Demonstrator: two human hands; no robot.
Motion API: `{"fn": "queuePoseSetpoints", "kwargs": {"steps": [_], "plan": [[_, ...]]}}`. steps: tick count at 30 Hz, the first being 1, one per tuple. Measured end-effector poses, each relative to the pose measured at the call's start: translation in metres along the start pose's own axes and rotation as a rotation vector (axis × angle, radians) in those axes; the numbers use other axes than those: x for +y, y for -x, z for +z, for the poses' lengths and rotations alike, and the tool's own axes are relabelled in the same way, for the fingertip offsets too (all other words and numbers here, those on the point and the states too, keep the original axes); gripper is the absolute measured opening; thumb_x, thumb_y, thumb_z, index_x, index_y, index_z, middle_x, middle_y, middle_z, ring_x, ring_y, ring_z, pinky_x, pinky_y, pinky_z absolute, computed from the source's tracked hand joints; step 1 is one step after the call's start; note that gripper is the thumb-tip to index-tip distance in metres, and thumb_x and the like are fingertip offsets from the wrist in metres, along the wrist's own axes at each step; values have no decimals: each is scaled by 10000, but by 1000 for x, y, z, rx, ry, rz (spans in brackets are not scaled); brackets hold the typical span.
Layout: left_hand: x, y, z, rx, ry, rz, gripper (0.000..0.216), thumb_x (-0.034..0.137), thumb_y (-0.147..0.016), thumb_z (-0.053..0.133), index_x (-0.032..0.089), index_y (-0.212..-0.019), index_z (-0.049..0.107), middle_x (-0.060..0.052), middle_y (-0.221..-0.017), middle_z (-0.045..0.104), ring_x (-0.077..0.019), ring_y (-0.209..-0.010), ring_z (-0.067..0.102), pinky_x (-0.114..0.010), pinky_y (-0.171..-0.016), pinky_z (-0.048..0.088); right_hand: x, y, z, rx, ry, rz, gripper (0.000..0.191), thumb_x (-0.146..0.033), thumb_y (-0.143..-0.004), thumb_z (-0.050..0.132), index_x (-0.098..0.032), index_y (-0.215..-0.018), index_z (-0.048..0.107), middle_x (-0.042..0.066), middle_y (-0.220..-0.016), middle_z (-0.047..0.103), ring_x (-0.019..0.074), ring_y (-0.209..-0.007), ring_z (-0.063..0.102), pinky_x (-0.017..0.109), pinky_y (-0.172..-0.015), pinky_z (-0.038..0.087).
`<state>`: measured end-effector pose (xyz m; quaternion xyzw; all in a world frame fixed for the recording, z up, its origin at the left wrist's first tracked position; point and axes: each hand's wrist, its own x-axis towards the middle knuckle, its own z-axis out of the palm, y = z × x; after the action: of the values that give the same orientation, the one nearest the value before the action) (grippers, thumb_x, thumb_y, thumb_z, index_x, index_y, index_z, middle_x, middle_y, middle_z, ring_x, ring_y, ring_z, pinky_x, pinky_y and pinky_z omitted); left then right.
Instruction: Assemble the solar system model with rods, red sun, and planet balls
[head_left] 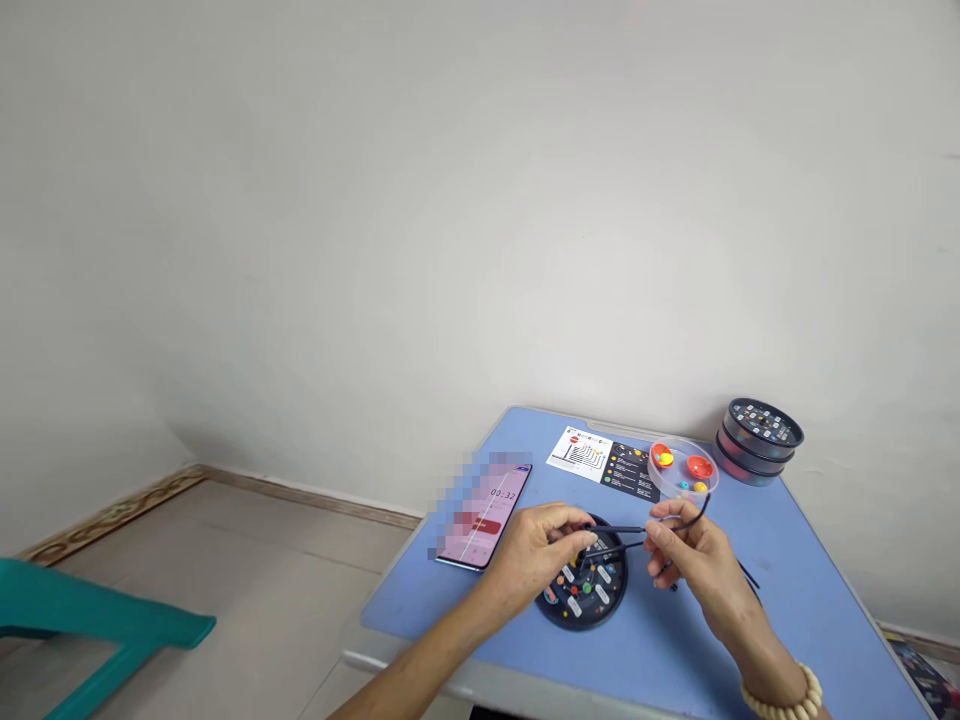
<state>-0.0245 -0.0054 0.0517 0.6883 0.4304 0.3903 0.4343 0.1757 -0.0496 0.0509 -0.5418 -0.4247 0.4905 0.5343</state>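
Observation:
My left hand (536, 550) pinches one end of a thin straight black rod (621, 529) between thumb and fingertips. At the rod's other end, my right hand (694, 555) grips a thin curved black rod (705, 510) near where the two meet; whether they are joined I cannot tell. Below my left hand lies a round black base (589, 605) printed with planets and white labels. A second dark rod (619, 549) runs from above the base toward my right fingers. More thin black rods (750, 577) lie beside my right wrist, partly hidden by it.
A clear dish (651, 482) holds red half-shells and small yellow and blue pieces. Behind it stand stacked round boxes (757, 455). A printed sheet (581, 455) and a phone (480, 530) showing 00:32 lie on the blue table (795, 600). A green plastic chair (97, 605) stands left.

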Motion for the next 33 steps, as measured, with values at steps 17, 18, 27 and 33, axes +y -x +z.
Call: {"fn": "queuePoseSetpoints", "kwargs": {"steps": [17,18,27,33], "plan": [[4,-2,4,-30,10,-186,92,262,-667,624,181,-700,652,38,-632,616,-92,-434,504,-188,-382,389,18,-5,-9,127,183,-169,436,-610,-765,634,-205,-903,546,-32,-627,590,136,-486,564,260,-455,473],[4,-3,4,-35,-7,-172,79,253,-670,620,183,-700,643,45,-627,603,-85,-428,491,-181,-375,370,18,-5,-8,129,197,-163,434,-608,-766,629,-205,-908,548,-32,-628,587,138,-484,563,262,-451,471],[8,-1,3,-55,19,-172,110,288,-680,630,179,-687,619,31,-616,612,-120,-490,548,-202,-428,413,22,-8,-11,181,241,-168,405,-583,-779,602,-209,-921,540,-10,-680,634,150,-499,581,278,-470,484],[7,3,3,-79,80,-143,213,328,-719,628,183,-837,731,-22,-766,719,-183,-644,657,-245,-535,511,22,-9,-14,161,245,-178,406,-596,-771,627,-217,-892,542,7,-702,657,164,-513,601,298,-502,505]]}}
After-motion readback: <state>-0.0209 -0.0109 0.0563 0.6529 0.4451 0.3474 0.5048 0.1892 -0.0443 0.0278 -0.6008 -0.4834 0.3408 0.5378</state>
